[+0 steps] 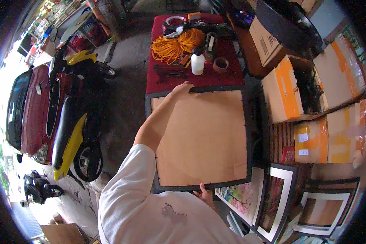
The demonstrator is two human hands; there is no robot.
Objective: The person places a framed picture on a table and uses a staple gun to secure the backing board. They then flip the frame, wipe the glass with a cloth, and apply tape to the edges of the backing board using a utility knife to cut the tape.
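A large dark picture frame [248, 134] lies back side up, its brown cardboard backing [207, 138] facing me, over the near end of a red table. My left hand [182, 88] reaches across and grips the frame's far top edge. My right hand [204, 192] holds the near bottom edge, with only the fingers showing under the rim. My left arm in a white short sleeve crosses the backing's left side.
On the red table [166, 81] lie an orange cord coil [175, 45], a white bottle [197, 63], a tape roll [220, 65] and tools. Taped cardboard boxes [313, 101] stack at right. Framed pictures [272, 199] lean at lower right. A yellow-black scooter [73, 118] and red car [30, 105] stand left.
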